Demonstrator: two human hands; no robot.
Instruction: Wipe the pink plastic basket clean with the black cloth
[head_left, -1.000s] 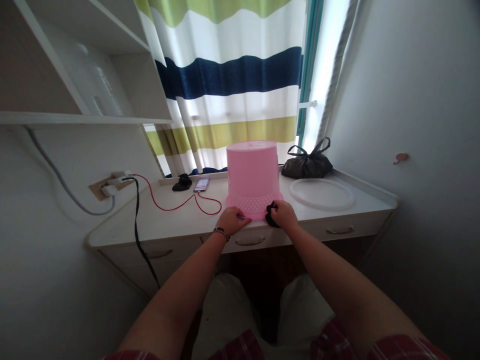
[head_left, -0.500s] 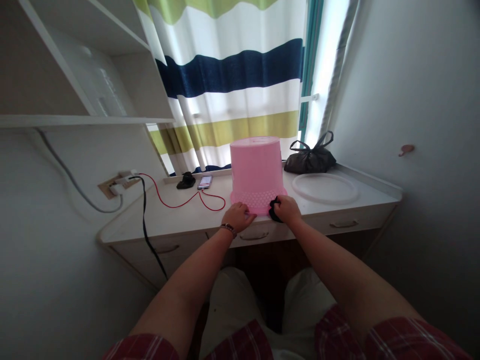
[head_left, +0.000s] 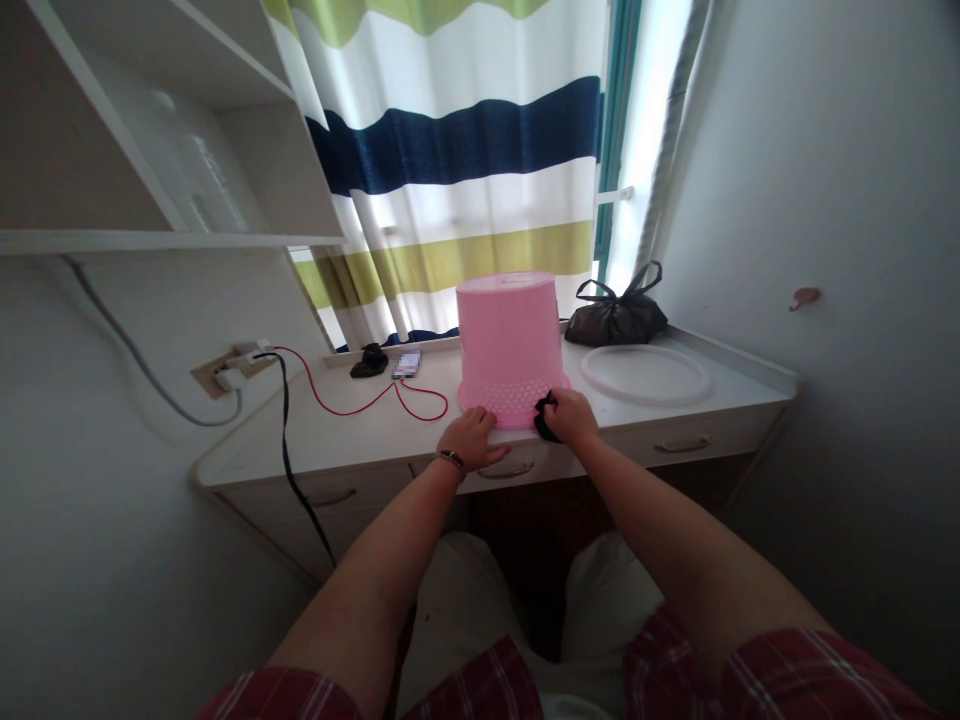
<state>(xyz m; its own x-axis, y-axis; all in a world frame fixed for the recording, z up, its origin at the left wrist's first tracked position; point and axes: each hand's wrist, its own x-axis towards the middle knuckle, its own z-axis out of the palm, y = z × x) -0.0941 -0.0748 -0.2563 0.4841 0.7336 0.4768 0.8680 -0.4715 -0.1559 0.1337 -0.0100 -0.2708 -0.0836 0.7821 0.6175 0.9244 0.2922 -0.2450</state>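
Note:
A pink plastic bucket [head_left: 510, 335] stands upside down at the front of the white desk [head_left: 352, 440], with a dotted band near its wide rim. My left hand [head_left: 469, 437] rests at the left of the rim, fingers flat and the thumb stretched apart along the desk edge. My right hand [head_left: 573, 418] is closed round a black cloth [head_left: 547, 418], which is pressed against the right front of the rim. Part of the cloth is hidden by my fingers.
A round translucent lid [head_left: 646, 376] lies right of the bucket, before a tied black plastic bag [head_left: 618, 318]. Left of it lie a phone [head_left: 406, 364] on a red cable [head_left: 352, 411] and a small black bundle [head_left: 370, 361]. A shelf [head_left: 225, 238] overhangs the left side.
My left thumb has moved off the bucket's rim and down toward the desk edge. My right hand stays with the cloth at the rim. The bucket looks unmoved.

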